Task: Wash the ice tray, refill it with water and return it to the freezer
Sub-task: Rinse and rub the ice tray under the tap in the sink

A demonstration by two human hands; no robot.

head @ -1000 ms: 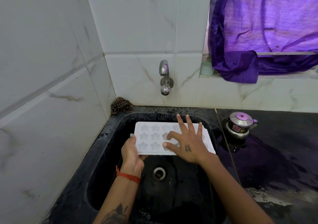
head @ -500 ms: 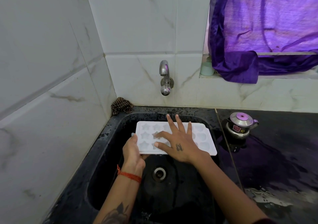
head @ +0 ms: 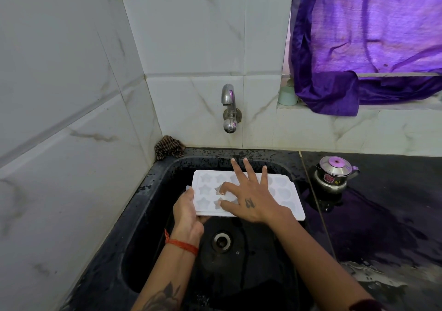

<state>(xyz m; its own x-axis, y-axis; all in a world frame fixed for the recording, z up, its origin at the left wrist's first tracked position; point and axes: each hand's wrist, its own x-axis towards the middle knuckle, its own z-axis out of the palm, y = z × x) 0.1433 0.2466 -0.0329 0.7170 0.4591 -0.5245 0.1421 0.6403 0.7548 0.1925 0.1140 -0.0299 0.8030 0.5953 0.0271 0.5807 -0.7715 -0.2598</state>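
White star-moulded ice tray [head: 282,191] held by both hands over glossy black sink [head: 153,205].

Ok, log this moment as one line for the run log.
stage: washing | ice tray: over sink, no water from tap | left hand: holds tray's left edge | right hand: fingers rubbing star moulds

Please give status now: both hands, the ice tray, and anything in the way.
Left hand grips ice tray edge. Right hand flat on top, index rubbing a mould. Tray over sink, tap dry. Nothing blocking.
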